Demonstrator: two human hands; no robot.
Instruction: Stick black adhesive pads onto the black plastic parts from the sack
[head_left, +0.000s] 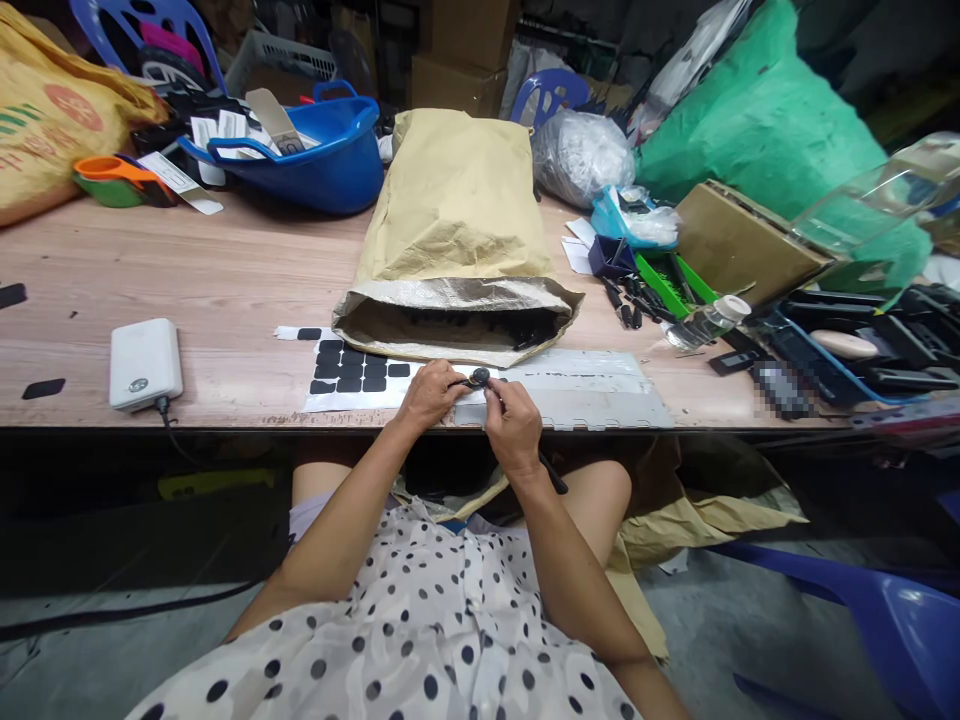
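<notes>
At the table's front edge my left hand point(430, 394) and my right hand point(513, 424) pinch a small black round part point(480, 377) between their fingertips. A thin black stick point(553, 477) pokes out below my right hand. Just left of my hands lies a white sheet of black square pads point(354, 371). Right of them lies a pale backing sheet point(592, 388). Behind both, a brown paper sack point(457, 215) lies on its side, its foil-lined mouth open toward me with dark parts inside.
A white power bank point(144, 362) with a cable sits at the left. A blue basket point(322, 150) stands at the back left, a green tray point(670, 280) of black parts, a small bottle point(709, 320) and a cardboard box point(739, 245) at the right.
</notes>
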